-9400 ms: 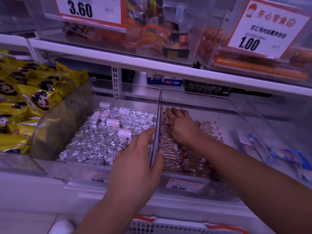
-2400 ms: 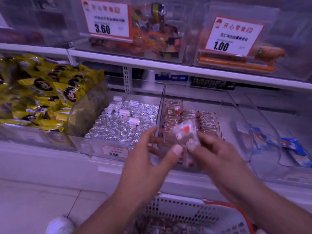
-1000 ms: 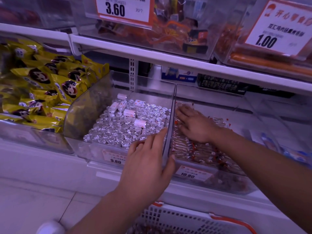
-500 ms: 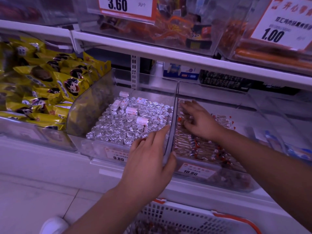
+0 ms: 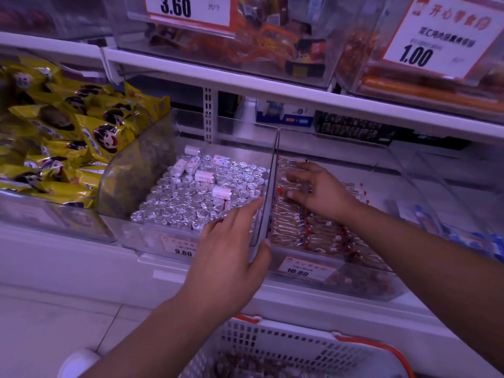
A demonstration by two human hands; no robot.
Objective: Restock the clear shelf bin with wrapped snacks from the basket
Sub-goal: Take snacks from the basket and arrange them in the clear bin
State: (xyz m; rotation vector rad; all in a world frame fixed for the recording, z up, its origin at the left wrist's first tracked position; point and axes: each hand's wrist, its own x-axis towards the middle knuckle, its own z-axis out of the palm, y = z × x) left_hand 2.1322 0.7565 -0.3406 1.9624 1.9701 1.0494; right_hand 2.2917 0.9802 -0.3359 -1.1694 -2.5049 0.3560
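A person's two bare hands worked at a white shop shelf (image 5: 272,96) lined with see-through plastic bins. The right hand (image 5: 319,190) reached into the clear shelf bin (image 5: 341,279) bearing a price tag marked 10.80 (image 5: 302,267), its fingers spread and pressing down on the rows of small clear-wrapped snacks with red markings (image 5: 308,230) that lay packed across the bin's floor; whether any fingertip pinched a wrapper could not be made out from this angle. The left hand (image 5: 231,257) straddled the upright clear divider wall (image 5: 268,203) between that bin and its neighbour, straight fingers lying along the neighbour's side and the thumb on the snack bin's side, near the front edge.

The neighbouring clear bin, tagged 9.80 (image 5: 181,246), held closely packed silver foil-capped rolls (image 5: 199,197) standing on end, with a few white-labelled ones lying on top. Farther left, glossy yellow snack packets printed with a cartoon face (image 5: 81,137) were heaped in another bin. On the shelf above, clear bins carried white and orange price cards reading 3.60 (image 5: 188,9) and 1.00 (image 5: 439,36).

Below the shelf, at the bottom of the frame, stood the white perforated plastic basket with orange trim (image 5: 286,347), dark wrapped snacks dimly visible inside it.
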